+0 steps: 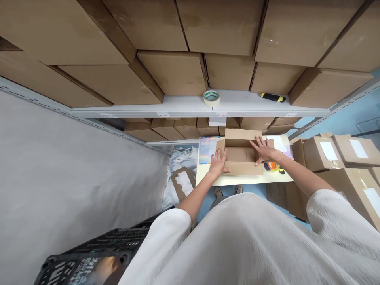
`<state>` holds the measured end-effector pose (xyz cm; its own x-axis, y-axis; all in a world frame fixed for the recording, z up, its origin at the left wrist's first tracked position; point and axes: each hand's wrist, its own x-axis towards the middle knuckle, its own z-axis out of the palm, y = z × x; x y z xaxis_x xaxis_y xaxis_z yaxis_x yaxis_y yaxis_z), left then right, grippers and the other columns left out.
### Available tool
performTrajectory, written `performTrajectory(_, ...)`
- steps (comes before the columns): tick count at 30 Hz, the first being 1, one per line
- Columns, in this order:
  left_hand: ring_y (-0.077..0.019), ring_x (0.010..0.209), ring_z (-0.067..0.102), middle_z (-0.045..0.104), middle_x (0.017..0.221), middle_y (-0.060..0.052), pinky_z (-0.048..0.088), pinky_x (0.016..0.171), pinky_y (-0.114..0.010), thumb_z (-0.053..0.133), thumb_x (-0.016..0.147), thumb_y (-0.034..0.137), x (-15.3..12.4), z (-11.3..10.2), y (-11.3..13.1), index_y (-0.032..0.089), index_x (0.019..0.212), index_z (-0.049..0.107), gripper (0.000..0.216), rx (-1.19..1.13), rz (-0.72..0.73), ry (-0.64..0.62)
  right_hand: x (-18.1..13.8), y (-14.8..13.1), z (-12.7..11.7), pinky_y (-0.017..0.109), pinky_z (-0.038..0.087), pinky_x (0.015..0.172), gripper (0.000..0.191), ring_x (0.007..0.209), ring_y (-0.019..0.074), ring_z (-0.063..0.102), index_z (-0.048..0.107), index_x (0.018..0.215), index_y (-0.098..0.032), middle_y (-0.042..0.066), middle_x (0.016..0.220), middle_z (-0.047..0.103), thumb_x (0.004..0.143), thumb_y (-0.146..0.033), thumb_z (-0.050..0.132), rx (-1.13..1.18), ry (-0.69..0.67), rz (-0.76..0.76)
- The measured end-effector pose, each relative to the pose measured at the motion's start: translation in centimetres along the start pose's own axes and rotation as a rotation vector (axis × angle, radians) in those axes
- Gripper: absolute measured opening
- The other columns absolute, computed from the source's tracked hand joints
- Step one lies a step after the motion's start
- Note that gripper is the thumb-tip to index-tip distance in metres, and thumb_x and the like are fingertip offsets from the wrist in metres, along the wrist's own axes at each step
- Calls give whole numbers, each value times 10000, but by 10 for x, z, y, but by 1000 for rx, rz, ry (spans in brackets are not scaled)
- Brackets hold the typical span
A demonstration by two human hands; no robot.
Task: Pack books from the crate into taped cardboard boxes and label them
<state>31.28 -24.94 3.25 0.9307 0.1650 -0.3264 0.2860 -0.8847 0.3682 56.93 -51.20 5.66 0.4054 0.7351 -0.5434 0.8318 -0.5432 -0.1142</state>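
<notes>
Open box (pixel 240 155) on the table (pixel 243 180), a spread hand at either side.

The left hand (pixel 218 163) lies on the box's left edge, the right hand (pixel 263 151) on its right edge; both have fingers wide apart. A bare strip of table runs between the box and the near edge. Sideways room is tighter: a leaflet (pixel 207 150) sits just left, tape (pixel 271 166) just right. Farther out, a shelf (pixel 237 103) carries a tape roll (pixel 211 98) and a cutter (pixel 271 97). The right hand hides part of the box's right side; print on the leaflet is unreadable, and the crate (pixel 118 237) is cut off below.
</notes>
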Motion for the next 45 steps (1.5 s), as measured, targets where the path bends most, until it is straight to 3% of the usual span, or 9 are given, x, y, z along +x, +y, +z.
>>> performTrajectory(6, -431, 1741, 74, 95, 1861, -260, 139, 1379, -614, 933, 782, 599, -7, -7, -6, 211, 1807, 116, 1368, -108, 34, 44, -4, 0, 4, 786, -89, 1292, 1663, 1660, 545, -237, -117, 1793, -222, 175, 1803, -324, 609, -896, 837, -41, 57, -11)
performTrajectory(10, -332, 1689, 319, 364, 1800, -192, 257, 1373, -516, 637, 1039, 511, -6, -18, -31, 213, 1749, 305, 839, -357, 41, 223, -4, 4, 6, 777, -78, 1299, 1657, 1664, 536, -230, -142, 1787, -221, 179, 1791, -341, 623, -850, 855, -55, 51, -22)
performTrajectory(12, -278, 1608, 459, 502, 1715, -163, 345, 1340, -467, 446, 1117, 405, 0, -23, -51, 226, 1676, 423, 587, -488, -72, 383, -4, 6, 8, 779, -75, 1299, 1656, 1659, 538, -239, -148, 1786, -234, 167, 1790, -348, 620, -835, 863, -54, 64, -25)
performTrajectory(14, -243, 1501, 575, 601, 1615, -150, 435, 1275, -409, 382, 1124, 325, 9, -25, -73, 230, 1597, 492, 494, -589, -335, 491, -3, 7, 9, 780, -72, 1299, 1652, 1658, 540, -241, -146, 1788, -246, 156, 1795, -342, 618, -831, 864, -49, 76, -28)
performTrajectory(17, -230, 1361, 678, 709, 1452, -149, 504, 1178, -362, 468, 1078, 251, 23, -21, -106, 194, 1488, 546, 422, -651, -740, 365, -4, 6, 9, 775, -63, 1304, 1643, 1663, 538, -231, -129, 1792, -243, 157, 1799, -332, 624, -832, 864, -48, 63, -23)
performTrajectory(22, -365, 1371, 668, 732, 1369, -223, 520, 1119, -480, 708, 960, 322, 37, 3, -140, 165, 1306, 627, 388, -657, -897, 204, -6, 2, 5, 786, -68, 1299, 1637, 1660, 545, -240, -107, 1798, -237, 149, 1806, -322, 626, -864, 849, -61, 45, 4)
performTrajectory(32, -455, 1509, 472, 536, 1580, -310, 380, 1210, -606, 882, 824, 437, 65, 34, -133, 143, 1399, 522, 739, -504, -1032, 175, -9, -3, 1, 776, -91, 1308, 1609, 1659, 554, -229, -92, 1801, -247, 126, 1811, -323, 651, -846, 859, -73, 31, 23)
performTrajectory(38, -419, 1497, 506, 592, 1539, -232, 396, 1182, -539, 825, 877, 414, 69, 43, -134, 214, 1245, 599, 476, -427, -957, 145, -8, 2, 8, 798, -56, 1303, 1601, 1655, 559, -227, -158, 1785, -261, 121, 1787, -375, 680, -834, 849, -100, 56, -2)
performTrajectory(45, -398, 1281, 691, 783, 1178, -149, 425, 1109, -557, 840, 837, 321, 67, 40, -136, 256, 1133, 567, 407, -541, -890, 163, -5, 6, 13, 802, -26, 1308, 1610, 1660, 568, -196, -113, 1798, -264, 121, 1809, -330, 652, -804, 882, -94, 81, -13)
